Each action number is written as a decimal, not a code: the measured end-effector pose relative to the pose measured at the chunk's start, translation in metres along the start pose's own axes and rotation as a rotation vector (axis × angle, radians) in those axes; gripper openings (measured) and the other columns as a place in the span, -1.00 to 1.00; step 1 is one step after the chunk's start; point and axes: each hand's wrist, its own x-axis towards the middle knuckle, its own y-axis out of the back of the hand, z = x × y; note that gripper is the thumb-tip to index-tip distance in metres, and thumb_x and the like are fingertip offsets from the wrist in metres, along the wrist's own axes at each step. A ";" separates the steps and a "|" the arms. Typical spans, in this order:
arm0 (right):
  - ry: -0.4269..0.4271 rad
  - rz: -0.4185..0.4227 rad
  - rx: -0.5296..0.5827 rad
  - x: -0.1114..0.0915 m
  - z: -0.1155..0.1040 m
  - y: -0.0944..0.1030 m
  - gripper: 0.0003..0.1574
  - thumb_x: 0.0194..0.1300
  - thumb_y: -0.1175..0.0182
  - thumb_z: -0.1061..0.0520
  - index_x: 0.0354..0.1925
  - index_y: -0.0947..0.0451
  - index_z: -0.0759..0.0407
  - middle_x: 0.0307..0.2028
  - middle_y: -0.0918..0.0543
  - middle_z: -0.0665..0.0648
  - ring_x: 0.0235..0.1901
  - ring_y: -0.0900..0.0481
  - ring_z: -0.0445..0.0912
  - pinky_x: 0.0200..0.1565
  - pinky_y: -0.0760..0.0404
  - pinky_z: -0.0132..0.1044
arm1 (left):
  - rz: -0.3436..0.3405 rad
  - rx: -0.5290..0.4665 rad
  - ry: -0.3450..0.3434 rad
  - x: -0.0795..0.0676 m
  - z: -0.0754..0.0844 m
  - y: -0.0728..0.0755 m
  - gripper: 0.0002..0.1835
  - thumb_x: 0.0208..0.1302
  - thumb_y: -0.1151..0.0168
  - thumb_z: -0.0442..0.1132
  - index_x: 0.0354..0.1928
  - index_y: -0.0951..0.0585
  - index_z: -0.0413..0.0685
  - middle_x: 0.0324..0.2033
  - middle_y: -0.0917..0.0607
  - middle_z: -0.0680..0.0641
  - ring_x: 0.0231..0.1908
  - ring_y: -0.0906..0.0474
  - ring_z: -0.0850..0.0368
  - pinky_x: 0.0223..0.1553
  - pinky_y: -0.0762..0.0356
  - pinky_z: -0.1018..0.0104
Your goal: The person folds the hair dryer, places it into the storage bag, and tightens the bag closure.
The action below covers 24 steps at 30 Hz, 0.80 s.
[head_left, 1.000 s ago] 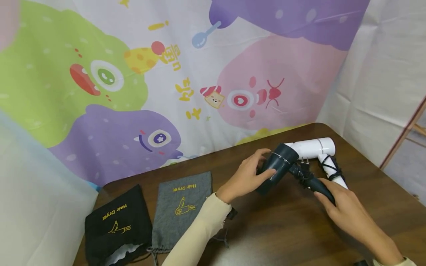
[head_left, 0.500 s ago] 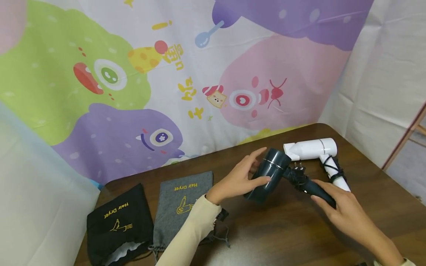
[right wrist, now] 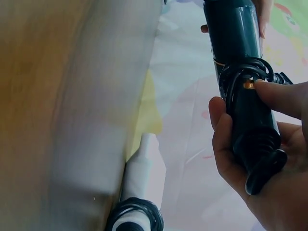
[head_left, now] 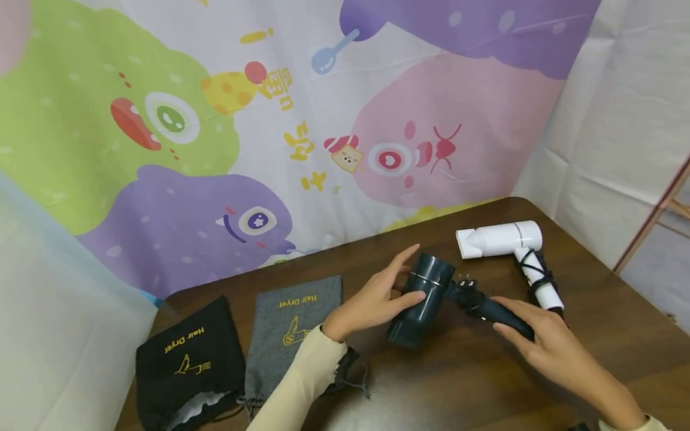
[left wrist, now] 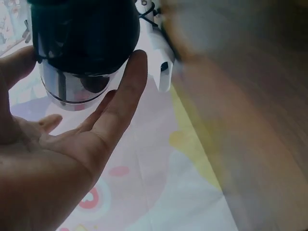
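Note:
A dark green hair dryer (head_left: 423, 299) is held tilted above the table by both hands. My left hand (head_left: 374, 299) holds its barrel, the thumb across the near side and the other fingers behind it. In the left wrist view the fingers (left wrist: 118, 103) reach around the barrel's end. My right hand (head_left: 555, 338) grips the handle (right wrist: 252, 122), near the black cord wound about it. The plug's prongs stick up beside the barrel. Behind lies a white hair dryer (head_left: 498, 239) on its side, black cord wrapped round its handle.
On the left of the brown table (head_left: 431, 383) lie a black drawstring pouch (head_left: 188, 359) and a grey one (head_left: 296, 311), both lettered "Hair Dryer". The black pouch's mouth shows a pale lining. A cartoon-printed cloth (head_left: 323, 120) hangs along the back edge.
Both hands have brought the dark hair dryer left and toward me, away from the white one. The white dryer's nozzle, earlier covered, now shows. The pouches have not moved.

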 end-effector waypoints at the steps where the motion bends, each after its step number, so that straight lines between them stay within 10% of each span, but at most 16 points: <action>1: 0.002 -0.007 0.002 0.000 -0.001 -0.001 -0.48 0.26 -0.39 0.18 0.19 -0.57 0.12 0.04 -0.69 0.09 -0.07 -0.65 -0.04 -0.08 -0.39 -0.68 | -0.005 -0.006 0.001 -0.003 0.000 0.000 -0.15 0.45 -0.17 0.01 0.53 0.16 0.60 0.37 -0.36 -0.04 0.28 -0.39 0.14 0.07 -0.56 0.31; 24: 0.031 -0.157 0.142 -0.004 -0.030 -0.015 -0.47 0.31 -0.35 0.15 0.24 -0.54 -0.02 0.07 -0.67 -0.01 -0.07 -0.62 -0.26 -0.17 -0.65 -0.36 | -0.009 -0.135 0.072 -0.068 0.003 0.002 -0.16 0.45 -0.18 -0.03 0.53 0.11 0.59 0.26 -0.46 0.01 0.09 -0.56 0.19 -0.05 -0.63 0.28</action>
